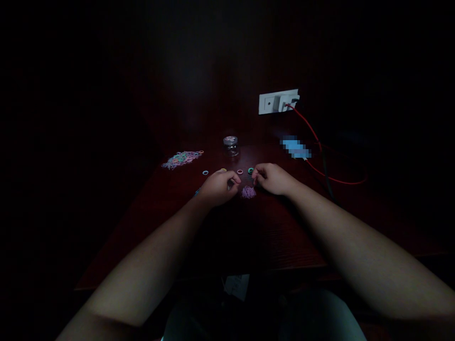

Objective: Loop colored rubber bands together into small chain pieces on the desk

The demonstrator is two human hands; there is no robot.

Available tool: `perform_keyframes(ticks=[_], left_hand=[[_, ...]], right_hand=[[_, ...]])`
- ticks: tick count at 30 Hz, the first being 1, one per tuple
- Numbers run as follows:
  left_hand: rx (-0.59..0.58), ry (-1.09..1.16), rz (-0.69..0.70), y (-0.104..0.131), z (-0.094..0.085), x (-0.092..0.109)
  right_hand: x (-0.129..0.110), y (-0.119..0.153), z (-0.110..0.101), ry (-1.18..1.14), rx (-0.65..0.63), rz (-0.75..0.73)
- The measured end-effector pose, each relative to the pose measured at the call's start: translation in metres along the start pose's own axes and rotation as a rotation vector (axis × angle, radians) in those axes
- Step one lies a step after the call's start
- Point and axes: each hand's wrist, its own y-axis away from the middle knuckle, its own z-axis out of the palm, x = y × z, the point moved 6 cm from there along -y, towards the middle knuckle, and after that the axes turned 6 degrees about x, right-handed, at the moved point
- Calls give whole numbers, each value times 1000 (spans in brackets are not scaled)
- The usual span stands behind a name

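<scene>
My left hand is closed in a loose pinch just left of a small heap of purple elastic hair ties. Anything between its fingertips is too small to make out. On the other side of that heap, my right hand is also closed, its fingertips beside a green rolled hair tie; whether they touch it or hold something I cannot tell. A pink ring lies between the hands. Partly behind my left hand are a yellow ring and some blue bands. A pale blue ring lies farther left.
A mixed pile of coloured hair ties is at the table's back left. A clear lidded jar stands near the wall. At right, a red cable runs from a wall socket to a blurred blue object. The room is dark.
</scene>
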Motion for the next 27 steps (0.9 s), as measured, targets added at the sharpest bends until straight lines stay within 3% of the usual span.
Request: perform_keyframes(ticks=[5, 13, 19, 27], left_hand=[[-123, 35, 128, 3, 8, 7], [-142, 35, 138, 4, 12, 7], [-96, 55, 153, 2, 8, 10], [47, -44, -16, -2, -9, -12]], right_hand=[[0, 0, 2, 33, -9, 3], [-2, 0, 3, 51, -22, -19], [-2, 1, 4, 53, -29, -45], [-3, 0, 4, 42, -33, -57]])
